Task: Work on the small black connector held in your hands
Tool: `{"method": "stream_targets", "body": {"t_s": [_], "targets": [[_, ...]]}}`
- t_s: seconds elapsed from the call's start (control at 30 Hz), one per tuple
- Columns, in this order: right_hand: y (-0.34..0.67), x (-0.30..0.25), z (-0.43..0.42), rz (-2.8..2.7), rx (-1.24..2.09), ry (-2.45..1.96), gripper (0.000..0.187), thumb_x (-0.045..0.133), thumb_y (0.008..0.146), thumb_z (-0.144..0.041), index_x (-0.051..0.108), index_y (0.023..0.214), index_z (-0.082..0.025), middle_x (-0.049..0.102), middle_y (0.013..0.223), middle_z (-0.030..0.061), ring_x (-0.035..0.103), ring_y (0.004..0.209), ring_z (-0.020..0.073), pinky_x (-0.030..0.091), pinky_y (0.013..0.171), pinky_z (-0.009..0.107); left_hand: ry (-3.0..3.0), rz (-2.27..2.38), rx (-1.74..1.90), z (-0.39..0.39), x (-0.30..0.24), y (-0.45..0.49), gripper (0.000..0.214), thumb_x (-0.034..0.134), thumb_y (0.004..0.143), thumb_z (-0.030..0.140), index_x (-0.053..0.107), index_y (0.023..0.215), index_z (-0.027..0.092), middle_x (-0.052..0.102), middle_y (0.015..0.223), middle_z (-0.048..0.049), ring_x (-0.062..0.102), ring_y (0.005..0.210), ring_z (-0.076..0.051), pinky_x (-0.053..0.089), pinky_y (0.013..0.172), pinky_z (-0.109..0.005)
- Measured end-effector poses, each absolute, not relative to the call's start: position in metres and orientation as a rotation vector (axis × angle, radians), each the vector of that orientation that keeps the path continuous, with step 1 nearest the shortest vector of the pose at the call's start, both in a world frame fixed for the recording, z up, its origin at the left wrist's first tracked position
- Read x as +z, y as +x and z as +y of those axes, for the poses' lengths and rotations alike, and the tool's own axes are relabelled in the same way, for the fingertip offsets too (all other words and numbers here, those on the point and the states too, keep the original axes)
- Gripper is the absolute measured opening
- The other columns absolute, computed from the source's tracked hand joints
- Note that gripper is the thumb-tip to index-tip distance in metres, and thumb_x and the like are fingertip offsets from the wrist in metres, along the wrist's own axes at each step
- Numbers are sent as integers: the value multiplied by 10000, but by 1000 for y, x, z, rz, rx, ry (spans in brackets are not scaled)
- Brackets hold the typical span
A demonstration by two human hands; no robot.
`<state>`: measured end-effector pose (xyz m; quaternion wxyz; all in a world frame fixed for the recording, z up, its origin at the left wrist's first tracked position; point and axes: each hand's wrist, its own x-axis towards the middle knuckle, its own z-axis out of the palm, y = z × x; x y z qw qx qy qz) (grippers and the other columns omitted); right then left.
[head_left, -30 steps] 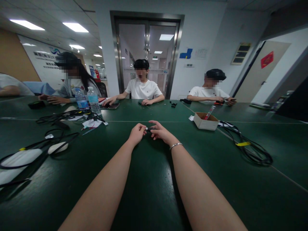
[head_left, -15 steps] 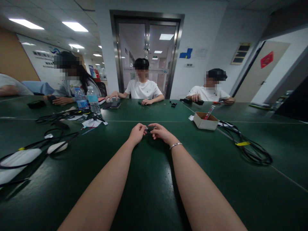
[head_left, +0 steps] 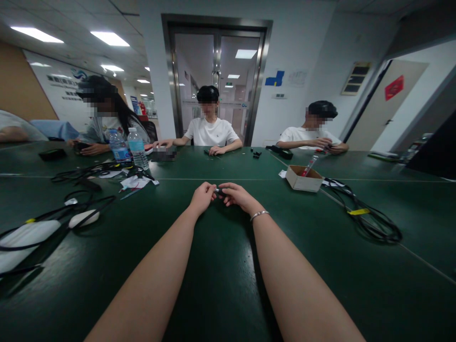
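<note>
My left hand point(head_left: 203, 197) and my right hand point(head_left: 236, 195) meet over the middle of the green table point(head_left: 221, 266). Between their fingertips is a small dark object with a silvery end point(head_left: 220, 191); it is too small and too covered to tell its kind. The left thumb and forefinger pinch the silvery end. On the other side the right fingers close around the dark part. A silver bracelet point(head_left: 259, 215) circles my right wrist.
Right of my hands stand an open cardboard box point(head_left: 304, 183) and a coiled black cable point(head_left: 374, 221). Leftward lie more cables point(head_left: 89, 199), a white mouse-shaped piece point(head_left: 84, 218) and two water bottles point(head_left: 137, 149). Several people sit across the table; one person point(head_left: 213, 130) faces me.
My right fingers have closed in on the small dark object. Across the table, the person at right has put down a black item and brought both hands together.
</note>
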<state>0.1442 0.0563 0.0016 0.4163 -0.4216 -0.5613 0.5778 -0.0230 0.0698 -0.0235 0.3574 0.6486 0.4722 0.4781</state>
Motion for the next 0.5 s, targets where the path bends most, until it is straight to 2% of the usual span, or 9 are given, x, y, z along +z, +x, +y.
{"method": "stream_targets", "body": {"t_s": [0.13, 0.23, 0.3, 0.43, 0.5], "targets": [[146, 1, 56, -1414, 1473, -999, 224, 559, 818, -44, 616, 1007, -151, 628, 711, 10, 559, 487, 79, 520, 448, 161, 1787, 1351, 1183, 63, -17, -24, 470, 406, 837, 604, 525, 664, 183, 548, 549, 2, 510, 512, -139, 346, 521, -251], [147, 1, 55, -1398, 1483, -978, 235, 566, 795, -30, 634, 984, -152, 629, 724, 7, 563, 506, 80, 529, 463, 167, 1811, 1446, 1122, 59, -15, -22, 557, 288, 869, 620, 547, 631, 188, 533, 519, -14, 509, 503, -157, 328, 515, -268], [148, 0, 55, -1399, 1483, -971, 223, 576, 789, -37, 644, 968, -150, 633, 735, 12, 564, 517, 81, 531, 469, 168, 1791, 1430, 1136, 59, -15, -20, 525, 284, 883, 584, 574, 689, 191, 549, 557, -14, 513, 512, -154, 339, 522, -267], [148, -1, 56, -1404, 1473, -967, 206, 587, 784, -53, 650, 954, -151, 630, 730, 11, 561, 523, 80, 530, 476, 168, 1723, 1169, 1262, 59, -15, -18, 210, 492, 827, 363, 556, 962, 214, 585, 765, 8, 543, 592, -119, 392, 566, -233], [148, -1, 56, -1414, 1472, -969, 212, 595, 777, -52, 649, 958, -150, 621, 704, 3, 562, 524, 81, 531, 481, 168, 1680, 1088, 1282, 60, -15, -18, 252, 541, 764, 252, 536, 1012, 208, 568, 778, 14, 541, 606, -108, 403, 575, -220]]}}
